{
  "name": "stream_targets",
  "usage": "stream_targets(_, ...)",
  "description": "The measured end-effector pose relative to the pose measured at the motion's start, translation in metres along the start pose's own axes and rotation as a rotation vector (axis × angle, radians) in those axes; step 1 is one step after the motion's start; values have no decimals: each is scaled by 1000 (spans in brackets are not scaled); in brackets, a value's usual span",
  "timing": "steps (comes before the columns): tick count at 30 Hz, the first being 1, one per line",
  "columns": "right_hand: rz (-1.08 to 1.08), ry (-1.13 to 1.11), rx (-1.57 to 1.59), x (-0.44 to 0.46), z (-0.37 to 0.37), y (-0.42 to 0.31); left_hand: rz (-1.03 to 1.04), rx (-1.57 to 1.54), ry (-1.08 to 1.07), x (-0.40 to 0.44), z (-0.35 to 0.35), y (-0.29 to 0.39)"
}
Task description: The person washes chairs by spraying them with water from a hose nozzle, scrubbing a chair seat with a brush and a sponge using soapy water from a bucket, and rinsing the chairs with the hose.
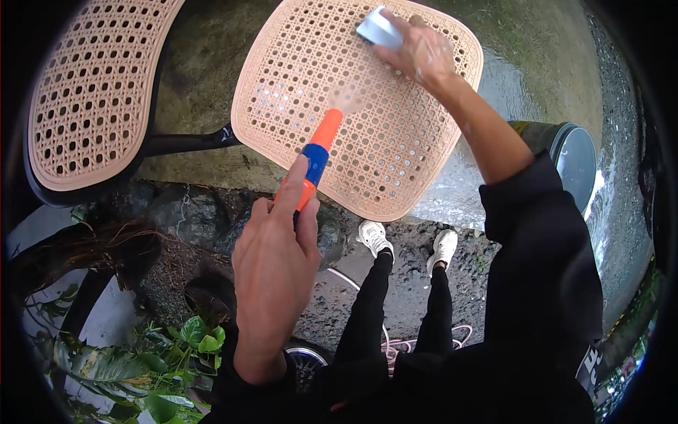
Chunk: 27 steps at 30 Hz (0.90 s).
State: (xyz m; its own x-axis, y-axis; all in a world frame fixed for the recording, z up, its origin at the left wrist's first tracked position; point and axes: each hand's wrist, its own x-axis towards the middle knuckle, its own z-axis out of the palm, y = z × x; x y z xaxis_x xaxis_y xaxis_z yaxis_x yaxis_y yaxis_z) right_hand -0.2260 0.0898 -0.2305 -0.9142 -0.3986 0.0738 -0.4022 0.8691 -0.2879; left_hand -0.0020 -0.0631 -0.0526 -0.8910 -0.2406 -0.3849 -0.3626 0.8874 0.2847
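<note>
My left hand (pixel 275 258) is closed around an orange and blue hose nozzle (pixel 317 157), with the index finger stretched along it. Water sprays from its tip onto a tan chair seat (pixel 304 71) with a woven pattern and rows of holes. Near the seat's far right part, my right hand (pixel 426 55) grips a pale blue block-shaped scrubber (pixel 379 28). Motion blurs the scrubber, and its underside is hidden. Wet spots and droplets show on the seat.
A matching tan chair back (pixel 95 92) stands at the left, joined by a black arm (pixel 189 141). At the right is a metal bucket (pixel 573 166). Wet concrete, rocks and leafy plants (pixel 194 336) surround me. A pink hose (pixel 402 345) lies by my white shoes (pixel 443 249).
</note>
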Motion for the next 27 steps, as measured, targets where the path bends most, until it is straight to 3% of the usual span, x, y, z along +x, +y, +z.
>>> stream_targets(1,90,-11,79,15,-23,1,-23,-4,-25,-4,-1,1)
stream_targets(2,184,40,-87,20,-42,-2,-13,5,-25,-7,-2,0)
stream_targets(3,123,272,-236,18,-45,24,-24,-3,-22,-12,-4,-1)
stream_targets(4,255,98,-340,12,-47,70,-31,-22,-14,-15,-5,-1)
stream_targets(6,437,196,-287,-35,-84,144,-45,-49,-25,-19,-9,-3)
stream_targets(8,730,71,-344,-95,-125,208,-57,-80,-46,-19,-12,-5)
stream_targets(11,817,-42,-409,-186,-159,299,-161,-72,-116,-17,-17,5)
stream_targets(12,824,-32,-403,-196,-165,300,-151,-66,-109,-16,-13,10)
stream_targets(14,1049,-80,-675,-213,-154,293,-84,-81,-58,-19,-4,10)
stream_targets(17,680,75,-170,-173,-117,219,-95,-54,-65,-31,-7,27)
stream_targets(18,636,102,229,-157,-114,159,-112,-76,-84,-33,-12,36)
stream_targets(20,762,118,932,-139,-90,53,-116,-69,-88,-42,-22,48)
stream_targets(22,970,-180,1478,-114,-84,-22,-119,-69,-87,-54,-37,63)
stream_targets(24,1182,-261,1816,-94,-68,-66,-134,-73,-154,-67,-54,75)
stream_targets(25,1178,-273,1863,-89,-27,-73,-122,-87,-143,-71,-57,75)
stream_targets(27,1179,-314,2011,-92,-40,-89,-166,-99,-134,-66,-59,75)
